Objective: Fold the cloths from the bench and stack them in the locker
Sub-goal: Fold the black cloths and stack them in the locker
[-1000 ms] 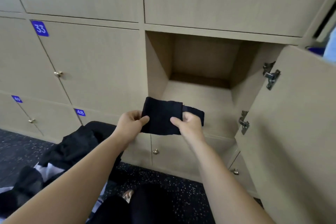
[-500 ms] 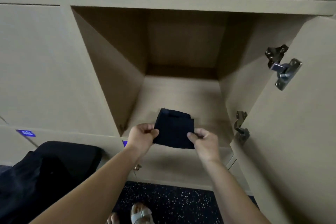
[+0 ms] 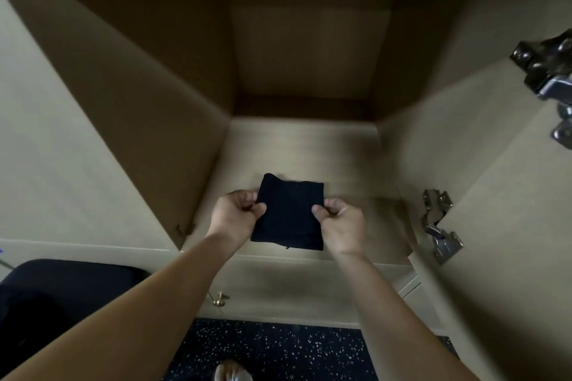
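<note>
Left hand and right hand pinch a folded dark ribbed cloth.
Beige wooden locker lies beyond them.

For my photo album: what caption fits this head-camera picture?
The left hand and right hand pinch a folded dark cloth at the mouth of the open locker.

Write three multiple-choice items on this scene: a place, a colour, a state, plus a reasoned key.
1. The cloth is: A on the floor; B held at the locker's front; C on the bench.
2. Its colour: A white; B red; C near-black.
3. The hands: A both pinch the cloth; B one holds it; C both hang open.
Key: 1 B, left hand and right hand hold it above the locker floor's front; 2 C, dark against pale wood; 3 A, each grips a side edge.
</note>
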